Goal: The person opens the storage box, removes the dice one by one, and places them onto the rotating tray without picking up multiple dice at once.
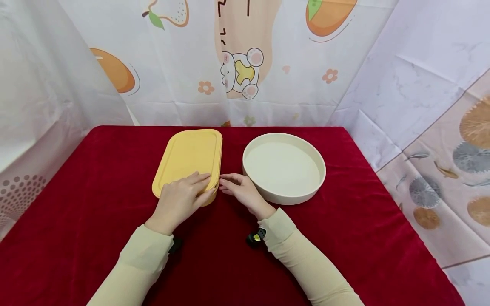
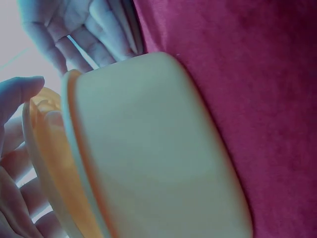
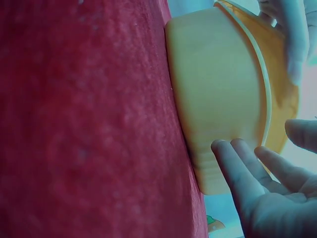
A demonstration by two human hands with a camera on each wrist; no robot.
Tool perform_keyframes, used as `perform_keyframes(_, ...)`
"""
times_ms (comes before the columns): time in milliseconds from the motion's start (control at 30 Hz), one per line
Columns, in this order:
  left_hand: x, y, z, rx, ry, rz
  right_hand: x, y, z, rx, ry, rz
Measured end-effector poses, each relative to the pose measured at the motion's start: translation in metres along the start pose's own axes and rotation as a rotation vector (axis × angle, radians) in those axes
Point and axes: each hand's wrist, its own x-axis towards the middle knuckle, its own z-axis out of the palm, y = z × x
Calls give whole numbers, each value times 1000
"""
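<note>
A yellow rectangular storage box (image 2: 148,144) stands on the red cloth, left of the middle. Its yellow lid (image 1: 187,153) is lifted off the rim at the near side, and a gap shows between them in both wrist views. My left hand (image 1: 180,195) grips the lid's near right corner, thumb at the edge and fingers spread over the top. Beside the box's right side, my right hand (image 1: 246,193) has its fingers extended. In the right wrist view its fingertips (image 3: 218,146) are right at the box wall. The inside of the box is mostly hidden.
Right of the box stands a round, shallow cream dish (image 1: 283,165), close behind my right hand. The red cloth (image 1: 325,246) covers the table. Printed curtains (image 1: 172,85) hang along the back and both sides.
</note>
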Motion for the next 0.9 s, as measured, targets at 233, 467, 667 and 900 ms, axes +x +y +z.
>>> perform_keyframes(233, 0, -2, -6, -71, 146, -23, -2, 0, 3, -69, 9, 0)
perform_keyframes(467, 1, -4, -11, -181, 275, -142, -1, 0, 4, -164, 38, 7)
perform_keyframes(667, 2, -5, -13, -249, 380, -246, -1, 4, 6, -189, 37, 16)
perform_keyframes(900, 0, -10, -15, -366, 521, -355, 0, 5, 6, -202, 18, 6)
